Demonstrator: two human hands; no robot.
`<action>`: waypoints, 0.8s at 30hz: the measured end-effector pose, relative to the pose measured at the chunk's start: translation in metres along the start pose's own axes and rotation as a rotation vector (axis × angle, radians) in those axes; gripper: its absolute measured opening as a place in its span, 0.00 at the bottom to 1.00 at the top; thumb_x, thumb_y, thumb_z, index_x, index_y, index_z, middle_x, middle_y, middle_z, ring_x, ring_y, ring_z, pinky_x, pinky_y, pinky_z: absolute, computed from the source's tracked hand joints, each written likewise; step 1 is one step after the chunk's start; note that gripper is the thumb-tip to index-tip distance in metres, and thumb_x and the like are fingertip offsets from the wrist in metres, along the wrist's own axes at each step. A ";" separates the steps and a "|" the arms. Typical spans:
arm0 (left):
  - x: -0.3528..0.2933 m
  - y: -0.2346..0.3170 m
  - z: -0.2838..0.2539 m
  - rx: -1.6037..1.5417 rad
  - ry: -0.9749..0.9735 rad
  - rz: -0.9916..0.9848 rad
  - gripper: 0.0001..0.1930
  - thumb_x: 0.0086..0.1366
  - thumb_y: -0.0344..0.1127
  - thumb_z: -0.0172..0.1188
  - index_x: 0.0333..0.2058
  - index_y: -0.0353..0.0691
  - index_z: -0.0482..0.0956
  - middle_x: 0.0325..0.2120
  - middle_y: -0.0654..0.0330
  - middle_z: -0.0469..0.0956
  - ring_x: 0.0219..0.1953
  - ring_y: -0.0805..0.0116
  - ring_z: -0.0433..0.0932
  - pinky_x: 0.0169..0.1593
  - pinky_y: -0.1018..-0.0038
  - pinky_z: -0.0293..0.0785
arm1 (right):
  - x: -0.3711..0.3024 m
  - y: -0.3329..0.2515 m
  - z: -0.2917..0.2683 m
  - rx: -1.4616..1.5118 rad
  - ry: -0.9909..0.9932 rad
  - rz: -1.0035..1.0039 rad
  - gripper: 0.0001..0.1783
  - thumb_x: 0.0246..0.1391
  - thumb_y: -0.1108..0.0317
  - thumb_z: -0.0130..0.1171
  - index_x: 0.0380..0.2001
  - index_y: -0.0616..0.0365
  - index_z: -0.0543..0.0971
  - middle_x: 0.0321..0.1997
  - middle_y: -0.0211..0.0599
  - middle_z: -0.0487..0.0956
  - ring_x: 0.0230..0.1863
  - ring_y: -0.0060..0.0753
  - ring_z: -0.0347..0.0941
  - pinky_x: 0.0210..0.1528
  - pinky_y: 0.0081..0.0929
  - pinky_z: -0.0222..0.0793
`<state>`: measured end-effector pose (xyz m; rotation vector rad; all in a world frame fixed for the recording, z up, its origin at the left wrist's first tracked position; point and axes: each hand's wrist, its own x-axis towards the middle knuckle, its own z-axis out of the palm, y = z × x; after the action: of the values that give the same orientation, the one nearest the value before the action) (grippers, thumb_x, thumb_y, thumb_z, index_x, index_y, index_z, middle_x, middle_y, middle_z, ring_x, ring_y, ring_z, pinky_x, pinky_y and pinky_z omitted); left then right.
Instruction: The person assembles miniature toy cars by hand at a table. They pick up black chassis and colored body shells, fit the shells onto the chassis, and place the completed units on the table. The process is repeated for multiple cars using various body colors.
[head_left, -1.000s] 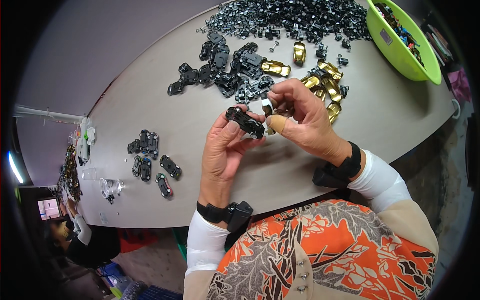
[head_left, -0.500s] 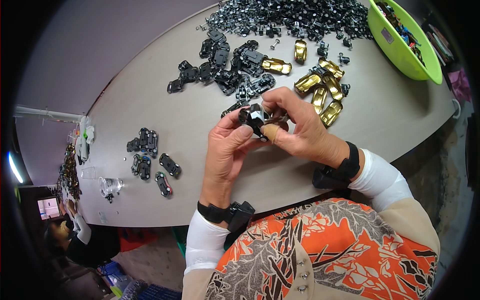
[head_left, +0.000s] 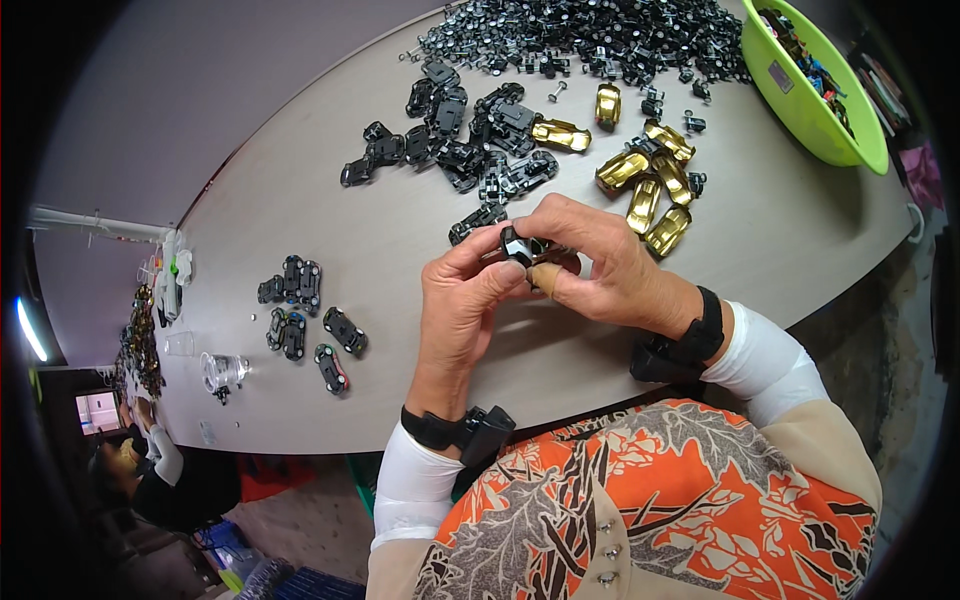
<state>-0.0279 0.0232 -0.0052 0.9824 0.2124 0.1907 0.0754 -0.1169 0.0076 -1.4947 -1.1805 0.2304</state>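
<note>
Head camera: the left hand (head_left: 462,285) clamps a small dark toy car (head_left: 516,244) between thumb and fingers; the right hand (head_left: 600,262) meets it, but what its partly hidden fingers grip I cannot tell. Gold toy cars (head_left: 643,206) lie beyond the right hand on the tabletop (head_left: 770,215).

The right hand (head_left: 620,265) wore a tan adhesive thumb bandage (head_left: 546,279). Wide black wrist straps (head_left: 430,429) carried boxy black modules (head_left: 488,436) on both sides. Smooth white forearm sleeves (head_left: 758,358), slightly creased, met plain beige upper sleeves (head_left: 832,448). The orange fabric garment (head_left: 636,458) bore grey leaves and black and white plant motifs; round metallic studs (head_left: 613,552) lined a beige front strip (head_left: 596,506).
</note>
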 end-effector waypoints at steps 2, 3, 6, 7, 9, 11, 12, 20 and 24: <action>0.000 -0.001 0.001 -0.023 0.001 -0.005 0.21 0.54 0.26 0.62 0.47 0.28 0.71 0.38 0.55 0.76 0.37 0.68 0.78 0.38 0.71 0.81 | -0.001 0.000 0.000 0.028 0.008 0.015 0.16 0.42 0.77 0.56 0.39 0.61 0.73 0.30 0.34 0.72 0.24 0.24 0.70 0.24 0.18 0.66; 0.000 -0.001 0.000 -0.040 -0.001 -0.009 0.21 0.54 0.26 0.62 0.47 0.28 0.71 0.38 0.55 0.76 0.37 0.68 0.78 0.38 0.71 0.81 | -0.002 0.000 0.001 0.048 0.019 0.031 0.16 0.42 0.77 0.57 0.39 0.61 0.73 0.30 0.34 0.73 0.24 0.24 0.70 0.25 0.18 0.66; -0.001 0.001 0.000 -0.042 -0.016 -0.012 0.21 0.54 0.27 0.62 0.47 0.28 0.71 0.39 0.54 0.76 0.38 0.67 0.78 0.38 0.71 0.81 | -0.004 -0.002 0.004 0.118 0.067 0.071 0.17 0.42 0.77 0.57 0.39 0.60 0.74 0.30 0.34 0.73 0.24 0.23 0.69 0.26 0.18 0.66; -0.001 0.001 0.001 -0.035 -0.022 -0.009 0.21 0.54 0.28 0.62 0.47 0.28 0.71 0.39 0.54 0.76 0.38 0.67 0.78 0.38 0.71 0.81 | -0.004 -0.003 0.005 0.142 0.084 0.081 0.17 0.42 0.77 0.57 0.40 0.60 0.74 0.30 0.34 0.73 0.24 0.22 0.69 0.26 0.18 0.65; -0.001 0.000 0.000 -0.040 -0.002 0.004 0.21 0.55 0.28 0.62 0.47 0.29 0.71 0.39 0.54 0.76 0.38 0.67 0.77 0.38 0.71 0.81 | -0.003 -0.002 0.004 0.083 0.074 0.043 0.17 0.41 0.78 0.56 0.40 0.59 0.74 0.30 0.34 0.73 0.24 0.22 0.69 0.25 0.18 0.65; -0.002 -0.001 0.002 -0.051 0.017 0.014 0.20 0.55 0.27 0.61 0.47 0.29 0.71 0.39 0.54 0.76 0.38 0.68 0.77 0.38 0.72 0.81 | -0.002 -0.002 0.004 0.051 0.072 0.015 0.17 0.41 0.78 0.56 0.40 0.59 0.74 0.30 0.33 0.73 0.24 0.22 0.68 0.24 0.18 0.64; -0.002 -0.001 0.003 -0.059 0.025 0.016 0.20 0.55 0.27 0.61 0.47 0.29 0.71 0.39 0.54 0.76 0.38 0.68 0.77 0.39 0.72 0.81 | -0.002 -0.003 0.003 0.049 0.076 0.008 0.17 0.41 0.78 0.56 0.40 0.59 0.75 0.30 0.33 0.73 0.23 0.21 0.68 0.23 0.17 0.64; -0.001 -0.003 0.005 0.043 0.038 0.022 0.18 0.57 0.25 0.59 0.47 0.29 0.72 0.39 0.60 0.73 0.39 0.71 0.76 0.39 0.76 0.79 | -0.001 0.000 0.000 -0.009 0.003 0.027 0.17 0.41 0.78 0.55 0.39 0.58 0.75 0.28 0.33 0.72 0.20 0.20 0.67 0.20 0.17 0.63; -0.001 -0.011 0.002 0.241 0.005 0.123 0.18 0.60 0.29 0.56 0.49 0.29 0.71 0.39 0.61 0.73 0.40 0.74 0.74 0.40 0.79 0.76 | -0.001 0.001 0.001 -0.018 0.033 0.003 0.14 0.42 0.76 0.58 0.37 0.59 0.75 0.28 0.34 0.72 0.20 0.23 0.68 0.22 0.19 0.64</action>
<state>-0.0277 0.0153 -0.0133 1.2359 0.1824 0.2843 0.0746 -0.1168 0.0056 -1.5107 -1.1568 0.1972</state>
